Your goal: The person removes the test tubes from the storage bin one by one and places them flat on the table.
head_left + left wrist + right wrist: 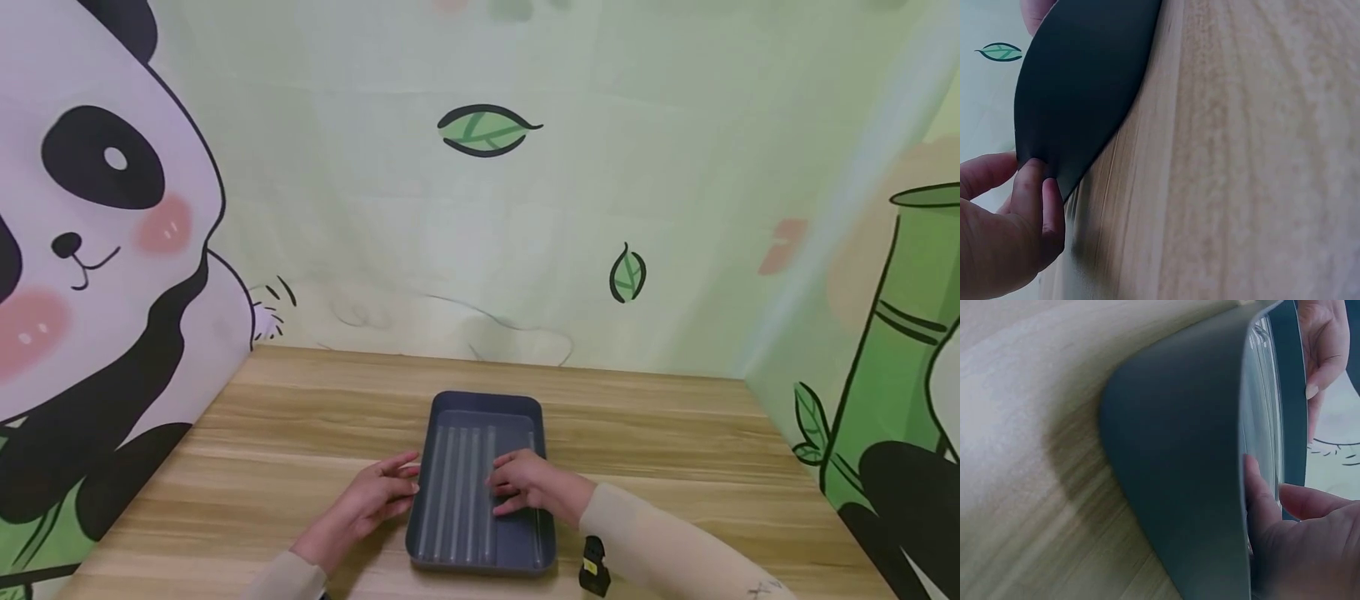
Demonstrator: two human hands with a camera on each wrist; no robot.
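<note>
A dark blue rectangular tray (517,540) lies lengthwise on the wooden table. Several clear tubes (455,500) lie side by side along its left half, and another clear tube (537,533) runs by its right wall. My left hand (372,497) is at the tray's left side; in the left wrist view its fingertips (1034,164) touch the outer wall. Reaching over the right rim, my right hand (528,482) has its fingertips against the rightmost tube of the group. The right wrist view shows thumb (1297,497) and forefinger extended at the tubes, partly hidden by the tray wall.
A small black object with a yellow label (594,567) is by the right sleeve, near the table's front. The wooden table (675,433) ends at a printed cloth backdrop (360,208) with a panda and leaves, which also stands along both sides.
</note>
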